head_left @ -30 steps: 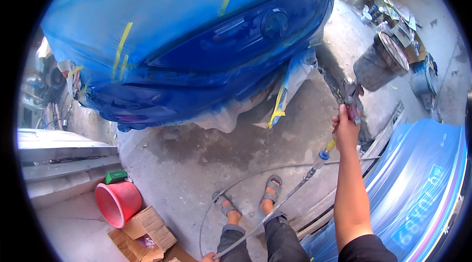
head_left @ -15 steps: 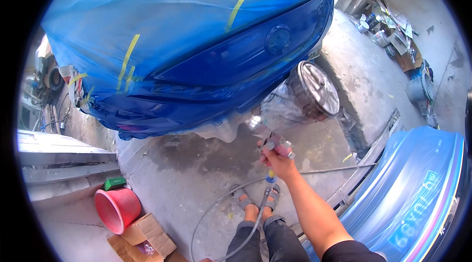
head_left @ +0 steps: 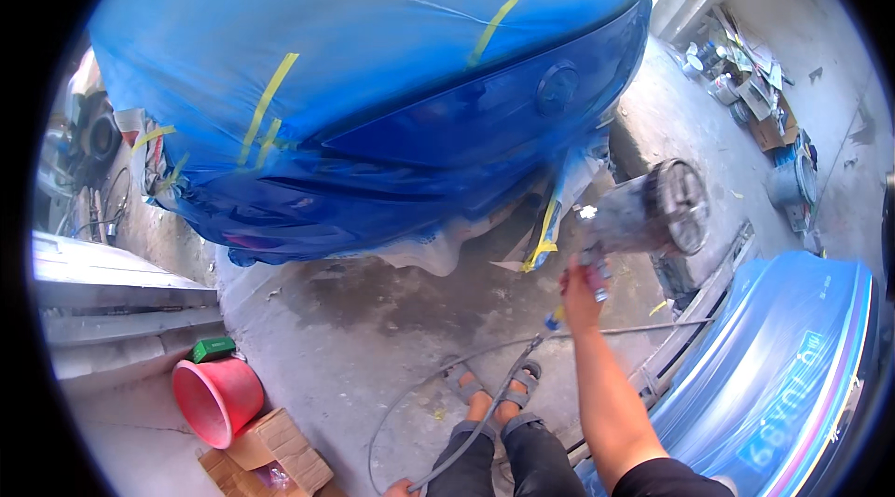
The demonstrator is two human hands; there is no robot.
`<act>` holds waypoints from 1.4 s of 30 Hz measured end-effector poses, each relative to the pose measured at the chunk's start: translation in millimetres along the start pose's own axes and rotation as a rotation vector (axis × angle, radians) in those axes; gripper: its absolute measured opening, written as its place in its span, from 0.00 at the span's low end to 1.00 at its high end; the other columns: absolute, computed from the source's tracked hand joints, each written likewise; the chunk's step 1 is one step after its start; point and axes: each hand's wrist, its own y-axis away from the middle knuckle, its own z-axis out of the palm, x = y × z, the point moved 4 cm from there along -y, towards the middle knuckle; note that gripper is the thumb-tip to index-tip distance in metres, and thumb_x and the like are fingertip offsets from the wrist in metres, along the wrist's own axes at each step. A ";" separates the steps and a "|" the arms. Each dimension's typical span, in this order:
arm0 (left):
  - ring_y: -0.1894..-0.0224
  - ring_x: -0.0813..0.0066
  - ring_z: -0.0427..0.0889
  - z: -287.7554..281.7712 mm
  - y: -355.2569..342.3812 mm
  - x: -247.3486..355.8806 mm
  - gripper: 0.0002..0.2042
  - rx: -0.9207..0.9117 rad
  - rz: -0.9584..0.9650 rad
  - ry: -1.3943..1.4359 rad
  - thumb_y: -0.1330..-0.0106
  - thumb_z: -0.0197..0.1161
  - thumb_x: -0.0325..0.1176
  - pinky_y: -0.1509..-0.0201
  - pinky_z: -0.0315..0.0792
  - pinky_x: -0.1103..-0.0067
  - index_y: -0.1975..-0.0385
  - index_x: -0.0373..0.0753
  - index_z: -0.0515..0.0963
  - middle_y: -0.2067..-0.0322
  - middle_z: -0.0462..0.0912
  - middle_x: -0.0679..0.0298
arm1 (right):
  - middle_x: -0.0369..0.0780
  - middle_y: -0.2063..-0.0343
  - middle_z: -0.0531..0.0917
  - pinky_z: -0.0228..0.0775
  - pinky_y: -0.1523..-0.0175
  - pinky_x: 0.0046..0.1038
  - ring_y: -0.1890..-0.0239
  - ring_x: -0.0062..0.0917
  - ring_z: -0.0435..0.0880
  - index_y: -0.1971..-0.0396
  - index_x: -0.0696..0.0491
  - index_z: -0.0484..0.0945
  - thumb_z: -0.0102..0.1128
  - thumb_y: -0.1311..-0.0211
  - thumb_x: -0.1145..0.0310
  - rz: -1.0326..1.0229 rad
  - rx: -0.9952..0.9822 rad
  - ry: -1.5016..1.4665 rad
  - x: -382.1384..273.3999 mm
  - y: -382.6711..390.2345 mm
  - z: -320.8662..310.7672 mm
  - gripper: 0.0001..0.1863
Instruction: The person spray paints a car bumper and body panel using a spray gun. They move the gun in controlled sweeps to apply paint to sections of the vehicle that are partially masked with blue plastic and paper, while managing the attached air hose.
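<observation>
My right hand [head_left: 583, 287] is closed round the handle of a spray gun with a large silver paint cup [head_left: 629, 213], held out to the right in front of a vehicle. The cup is blurred by motion. A grey air hose [head_left: 466, 441] runs from the gun's handle down past my legs. At the lower edge my left hand [head_left: 401, 489] shows only in part, its fingers round the hose. Ahead stands the vehicle with a glossy blue panel [head_left: 485, 115]; blue masking film [head_left: 308, 12] and yellow tape cover the parts around it.
A film-wrapped blue vehicle [head_left: 774, 376] stands close at right. Down left are a red bucket [head_left: 247, 392], a green box [head_left: 213, 349] and an open cardboard box [head_left: 294, 450]. The hose also crosses the floor. Cans and scraps [head_left: 746, 82] lie by the far-right wall.
My right hand has swung the spray gun to the right, away from the panel's middle. Loose masking paper with yellow tape is now uncovered. More of my left hand shows.
</observation>
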 end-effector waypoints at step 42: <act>0.67 0.49 0.79 -55.4 44.7 -32.4 0.16 0.038 -0.064 -0.049 0.45 0.65 0.47 0.62 0.72 0.63 0.78 0.38 0.78 0.75 0.80 0.51 | 0.32 0.78 0.76 0.67 0.79 0.17 0.80 0.16 0.77 0.65 0.52 0.70 0.61 0.40 0.66 0.282 -0.784 0.063 -228.7 114.2 124.0 0.10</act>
